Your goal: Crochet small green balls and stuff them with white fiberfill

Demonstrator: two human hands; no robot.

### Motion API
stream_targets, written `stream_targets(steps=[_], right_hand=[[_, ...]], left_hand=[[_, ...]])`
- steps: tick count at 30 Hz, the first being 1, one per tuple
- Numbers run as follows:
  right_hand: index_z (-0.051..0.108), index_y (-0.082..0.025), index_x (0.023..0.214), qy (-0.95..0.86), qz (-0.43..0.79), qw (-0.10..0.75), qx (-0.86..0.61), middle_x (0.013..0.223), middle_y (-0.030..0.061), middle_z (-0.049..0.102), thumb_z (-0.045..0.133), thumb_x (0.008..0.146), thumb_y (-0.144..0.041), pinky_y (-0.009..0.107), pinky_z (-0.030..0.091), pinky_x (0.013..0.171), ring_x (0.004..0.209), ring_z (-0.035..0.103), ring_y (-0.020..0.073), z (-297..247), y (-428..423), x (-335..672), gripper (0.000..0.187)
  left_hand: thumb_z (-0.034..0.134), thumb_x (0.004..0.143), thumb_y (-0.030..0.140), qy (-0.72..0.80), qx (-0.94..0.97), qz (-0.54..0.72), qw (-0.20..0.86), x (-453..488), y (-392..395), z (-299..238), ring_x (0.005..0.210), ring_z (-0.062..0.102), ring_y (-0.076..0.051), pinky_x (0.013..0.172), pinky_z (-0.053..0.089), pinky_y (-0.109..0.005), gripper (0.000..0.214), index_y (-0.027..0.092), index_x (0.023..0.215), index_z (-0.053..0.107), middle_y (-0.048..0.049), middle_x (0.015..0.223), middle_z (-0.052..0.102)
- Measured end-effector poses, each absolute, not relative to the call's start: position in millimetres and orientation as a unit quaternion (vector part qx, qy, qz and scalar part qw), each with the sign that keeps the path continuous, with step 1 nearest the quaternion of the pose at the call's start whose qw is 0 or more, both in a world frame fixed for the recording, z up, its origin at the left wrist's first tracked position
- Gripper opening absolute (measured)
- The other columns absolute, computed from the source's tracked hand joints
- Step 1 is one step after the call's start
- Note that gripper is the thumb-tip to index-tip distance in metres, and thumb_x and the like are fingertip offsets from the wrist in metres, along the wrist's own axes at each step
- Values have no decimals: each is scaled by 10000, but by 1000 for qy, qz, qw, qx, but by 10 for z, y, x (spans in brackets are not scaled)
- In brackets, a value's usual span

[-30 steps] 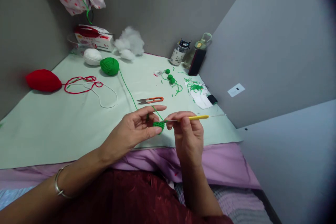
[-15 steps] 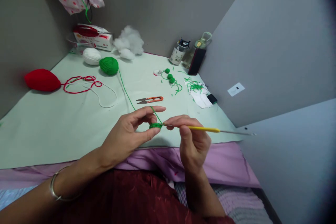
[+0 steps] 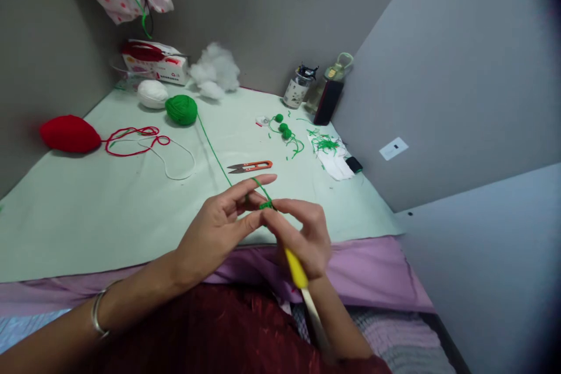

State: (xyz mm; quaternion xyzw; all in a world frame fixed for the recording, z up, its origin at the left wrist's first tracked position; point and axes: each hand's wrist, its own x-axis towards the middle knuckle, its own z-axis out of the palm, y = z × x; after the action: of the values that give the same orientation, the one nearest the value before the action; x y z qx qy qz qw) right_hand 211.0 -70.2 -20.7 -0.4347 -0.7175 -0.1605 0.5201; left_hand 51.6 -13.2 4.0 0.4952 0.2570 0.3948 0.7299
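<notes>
My left hand (image 3: 221, 223) pinches a small green crochet piece (image 3: 265, 205) between thumb and finger, with the index finger stretched out and green yarn running over it. That yarn strand (image 3: 213, 150) leads back across the table to a green yarn ball (image 3: 181, 109). My right hand (image 3: 304, 235) is closed on a yellow-handled crochet hook (image 3: 297, 269), whose tip sits at the green piece and whose tail points down toward me.
Orange thread snips (image 3: 250, 166) lie just beyond my hands. A red yarn ball (image 3: 69, 134) with loose red and white strands, a white ball (image 3: 152, 93), stuffing (image 3: 215, 75), a box (image 3: 154, 64), small green balls (image 3: 283, 127), yarn scraps (image 3: 326, 145) and jars (image 3: 298, 91) stand farther back.
My right hand has swung the hook round: its handle pointed right before and now points down toward me. The left hand has kept its hold on the green piece.
</notes>
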Motion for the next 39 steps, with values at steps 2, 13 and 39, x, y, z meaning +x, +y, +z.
stream_targets(steps=[2, 13, 39], right_hand=[[741, -274, 1189, -711, -204, 513, -436, 1096, 72, 744, 635, 963, -109, 365, 628, 793, 1015, 713, 215, -240, -703, 2092, 299], [766, -240, 988, -561, 205, 695, -400, 896, 38, 742, 603, 1019, -249, 326, 562, 669, 800, 677, 170, -118, -592, 2084, 166], [783, -240, 961, -501, 235, 734, -392, 835, 22, 724, 618, 1003, -235, 326, 519, 655, 728, 645, 153, -79, -628, 2070, 170]], left_hand=[[843, 845, 324, 235, 429, 363, 793, 532, -129, 44, 855, 606, -134, 848, 487, -257, 522, 263, 1348, 714, 9, 877, 667], [838, 842, 233, 240, 473, 374, 761, 512, -71, 33, 861, 558, -119, 865, 450, -234, 394, 311, 1226, 792, 21, 870, 612], [851, 818, 253, 257, 399, 388, 790, 507, -41, 79, 733, 479, -99, 691, 402, -192, 117, 214, 916, 801, 21, 802, 605]])
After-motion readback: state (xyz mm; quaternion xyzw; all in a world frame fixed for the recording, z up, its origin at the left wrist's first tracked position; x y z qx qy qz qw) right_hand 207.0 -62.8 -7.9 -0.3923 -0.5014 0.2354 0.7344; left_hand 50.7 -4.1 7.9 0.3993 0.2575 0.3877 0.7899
